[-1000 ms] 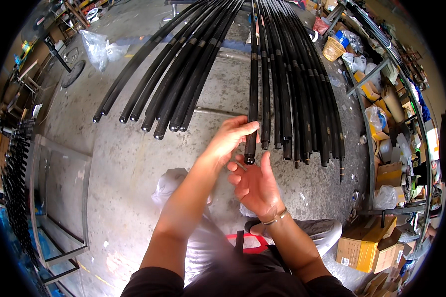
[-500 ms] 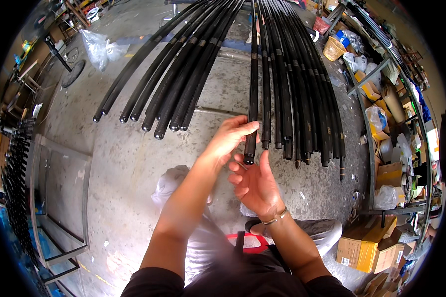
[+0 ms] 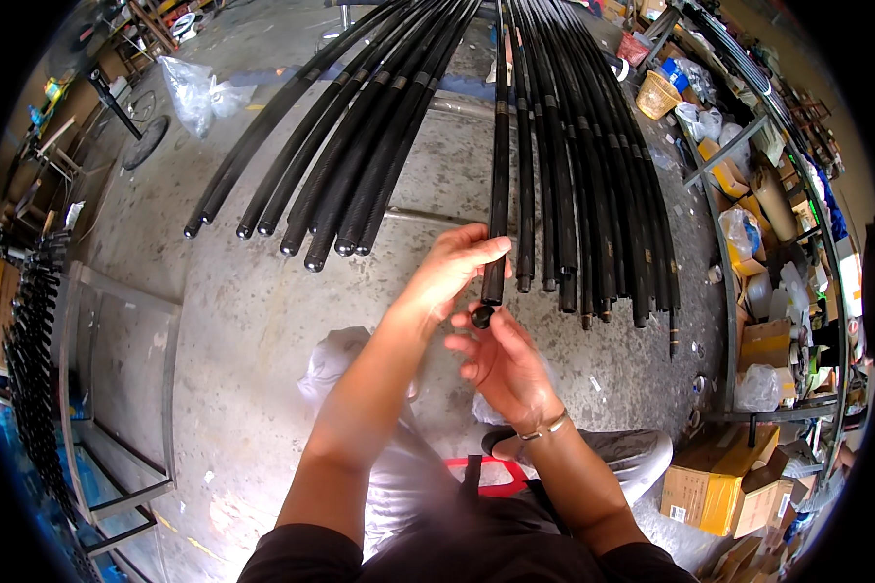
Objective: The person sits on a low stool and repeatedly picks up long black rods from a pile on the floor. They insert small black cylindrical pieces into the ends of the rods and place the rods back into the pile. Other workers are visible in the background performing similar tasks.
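My left hand (image 3: 457,264) is closed around a long black pole (image 3: 499,185) close to its lower end, with the thumb lying across the top. Just below that end, a small round black end cap (image 3: 482,317) sits between the thumb and fingertips of my right hand (image 3: 507,361). Cap and pole look slightly apart, the cap tilted. To the right hang the ends of several similar black poles (image 3: 608,223), close together. Another group of black poles (image 3: 360,165) fans out on the left, with shiny rounded caps at their ends.
A metal frame stand (image 3: 173,389) is on the left, beside a dense stack of black rods (image 3: 31,360). Along the right runs a metal shelf (image 3: 797,413) crowded with boxes and plastic bags. Cardboard boxes (image 3: 719,486) sit on the floor beneath it.
The cap has come off the pole's lower end and moved slightly down and left in my right hand, whose fingers have closed on it. My left hand holds nearly the same place.
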Demonstrator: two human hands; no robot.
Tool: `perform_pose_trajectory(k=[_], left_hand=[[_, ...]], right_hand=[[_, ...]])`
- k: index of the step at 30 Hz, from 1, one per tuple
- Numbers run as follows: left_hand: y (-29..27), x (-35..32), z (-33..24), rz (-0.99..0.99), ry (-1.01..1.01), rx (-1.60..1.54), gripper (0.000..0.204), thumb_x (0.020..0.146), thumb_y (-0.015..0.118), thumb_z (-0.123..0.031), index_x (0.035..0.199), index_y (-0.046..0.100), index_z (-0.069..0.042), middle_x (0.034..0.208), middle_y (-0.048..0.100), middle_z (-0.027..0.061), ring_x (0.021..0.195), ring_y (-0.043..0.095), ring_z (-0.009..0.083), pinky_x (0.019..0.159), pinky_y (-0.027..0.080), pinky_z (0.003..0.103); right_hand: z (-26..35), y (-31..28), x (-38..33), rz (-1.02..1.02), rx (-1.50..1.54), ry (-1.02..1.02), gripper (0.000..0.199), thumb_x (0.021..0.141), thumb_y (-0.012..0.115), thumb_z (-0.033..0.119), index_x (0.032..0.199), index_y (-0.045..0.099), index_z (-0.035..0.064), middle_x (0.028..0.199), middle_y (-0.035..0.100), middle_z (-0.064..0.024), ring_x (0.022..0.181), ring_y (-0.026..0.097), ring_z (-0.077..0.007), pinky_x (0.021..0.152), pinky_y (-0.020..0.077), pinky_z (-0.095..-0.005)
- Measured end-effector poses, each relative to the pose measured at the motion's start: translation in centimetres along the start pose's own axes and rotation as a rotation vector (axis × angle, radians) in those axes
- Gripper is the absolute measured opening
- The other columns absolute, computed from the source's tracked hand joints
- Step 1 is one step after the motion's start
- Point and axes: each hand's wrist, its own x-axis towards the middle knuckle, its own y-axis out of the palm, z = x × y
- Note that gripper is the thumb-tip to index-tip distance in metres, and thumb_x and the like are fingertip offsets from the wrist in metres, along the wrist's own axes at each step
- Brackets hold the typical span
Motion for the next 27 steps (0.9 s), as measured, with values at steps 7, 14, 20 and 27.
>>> perform_pose_trajectory(k=[7,14,20,27], left_hand=[[0.4,-0.7,0.4,0.052,0.033,0.165,0.025,0.085,0.065,-0.022,0.098,0.057,-0.001,0.077,0.061,0.0044,0.072,0.057,0.0105,0.063,0.048,0.023],[0.4,-0.7,0.8,0.005,0.148,0.351,0.018,0.085,0.064,-0.013,0.095,0.055,-0.001,0.080,0.061,0.0035,0.075,0.057,0.0105,0.067,0.048,0.026],[0.3,-0.7,0.3,-0.044,0.155,0.346,0.018,0.085,0.065,-0.016,0.089,0.054,-0.001,0.077,0.060,0.0030,0.072,0.056,0.0102,0.064,0.047,0.026],[-0.7,0.2,0.0,-0.021,0.155,0.210,0.019,0.085,0.065,-0.019,0.087,0.057,-0.002,0.073,0.059,0.0032,0.069,0.055,0.0101,0.063,0.045,0.025]], right_hand=[[-0.6,-3.3,0.6,0.087,0.281,0.079,0.041,0.092,0.049,0.039,0.113,0.054,0.0043,0.090,0.053,-0.0023,0.072,0.046,-0.0084,0.051,0.0381,-0.0156],[-1.6,-3.7,0.9,-0.010,0.387,0.137,0.043,0.092,0.048,0.041,0.116,0.052,0.0052,0.092,0.054,-0.0021,0.074,0.047,-0.0078,0.053,0.0413,-0.0142],[-1.7,-3.5,1.5,0.031,0.450,0.168,0.044,0.092,0.048,0.040,0.119,0.048,0.0056,0.093,0.054,-0.0024,0.074,0.048,-0.0077,0.054,0.0423,-0.0143],[-1.6,-2.4,1.1,0.140,0.453,0.157,0.043,0.092,0.051,0.035,0.121,0.046,0.0031,0.083,0.046,-0.0003,0.065,0.039,-0.0055,0.047,0.0362,-0.0142]])
